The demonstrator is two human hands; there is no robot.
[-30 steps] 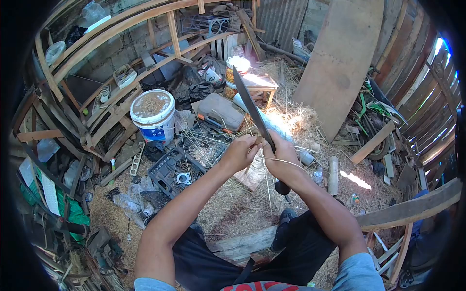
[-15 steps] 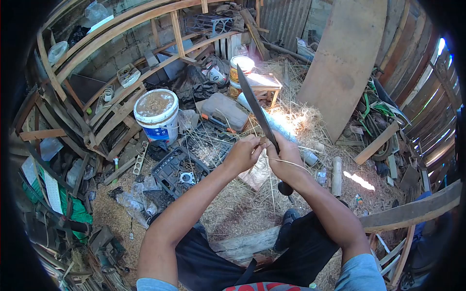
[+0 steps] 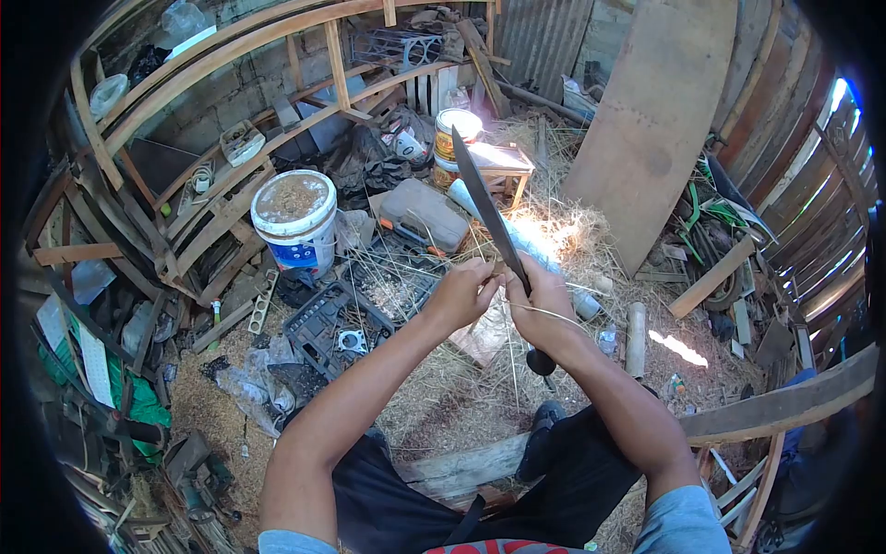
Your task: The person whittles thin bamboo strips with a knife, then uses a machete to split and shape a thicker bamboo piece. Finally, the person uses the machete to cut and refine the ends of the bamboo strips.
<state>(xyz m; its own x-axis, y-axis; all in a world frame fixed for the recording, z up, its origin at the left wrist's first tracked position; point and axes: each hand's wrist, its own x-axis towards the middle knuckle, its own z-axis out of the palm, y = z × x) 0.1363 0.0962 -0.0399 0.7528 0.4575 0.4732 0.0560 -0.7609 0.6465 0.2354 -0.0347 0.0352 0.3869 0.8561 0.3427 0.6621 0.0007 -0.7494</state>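
Observation:
In front of me a machete (image 3: 486, 197) points up and away, its dark blade long and slightly broad. My right hand (image 3: 539, 312) is closed around it near the base of the blade, and the dark handle end (image 3: 541, 361) shows below the wrist. Close by, my left hand (image 3: 459, 297) pinches a thin pale strip against the blade's edge. That strip (image 3: 556, 317), possibly bamboo or cane, passes over my right wrist. Both hands nearly touch. The exact spot where strip meets blade is partly hidden by my fingers.
Shavings (image 3: 443, 397) litter the floor. A white bucket (image 3: 297, 242), a grey tool case (image 3: 424, 214) and an open black case (image 3: 323, 323) lie ahead left. Beyond my hands stands a small wooden stool (image 3: 503, 159); a large board (image 3: 651, 129) leans at the right.
The camera view has shifted very slightly. Both hands, the machete and the strip keep nearly the same positions.

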